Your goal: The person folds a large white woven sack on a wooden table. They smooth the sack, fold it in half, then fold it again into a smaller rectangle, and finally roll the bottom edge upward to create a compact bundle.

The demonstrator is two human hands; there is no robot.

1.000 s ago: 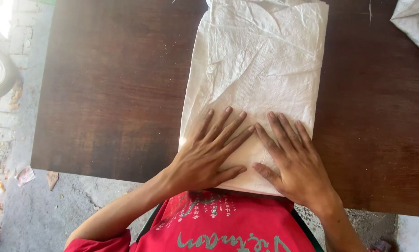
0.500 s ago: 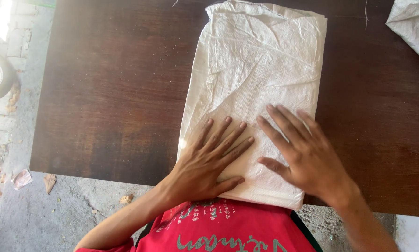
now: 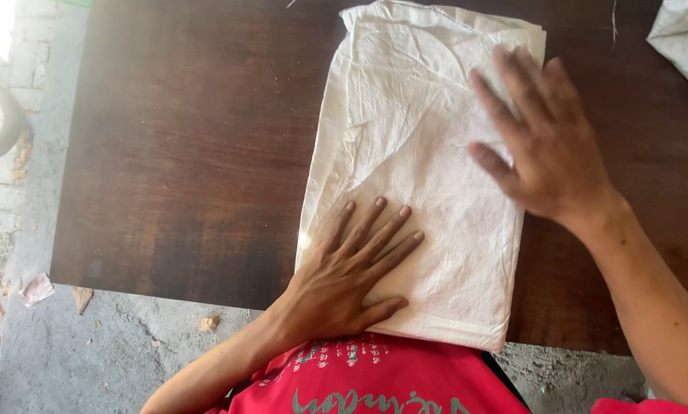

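A dark brown wooden table (image 3: 190, 153) is seen from above, w/ its near edge just under the wrist of the left hand (image 3: 342, 284). Most of the table's middle is taken up by a folded white woven sack (image 3: 413, 153), laid flat. Its long axis runs from the person's chest away toward the far edge of the table, tilted slightly to the right at the far end. The near short edge overhangs the table edge a little, below the left palm; the far short edge lies just beyond the fingertips of the right hand (image 3: 547, 149).

The left hand is pressed flat on the sack's near-left part, fingers spread and straight, pointing away and to the right; nothing is gripped. The sack extends well beyond these fingertips and to their right. The right hand is laid open on the sack's far-right part, fingers spread, slightly blurred, pointing away; nothing is held. Its fingertips are near the sack's right edge, approx. at the far corner.

A second piece of white cloth (image 3: 685, 46) is seen at the far-right corner, well apart from the right fingers. Bare concrete floor (image 3: 91, 353) w/ small debris is seen left of the left forearm.
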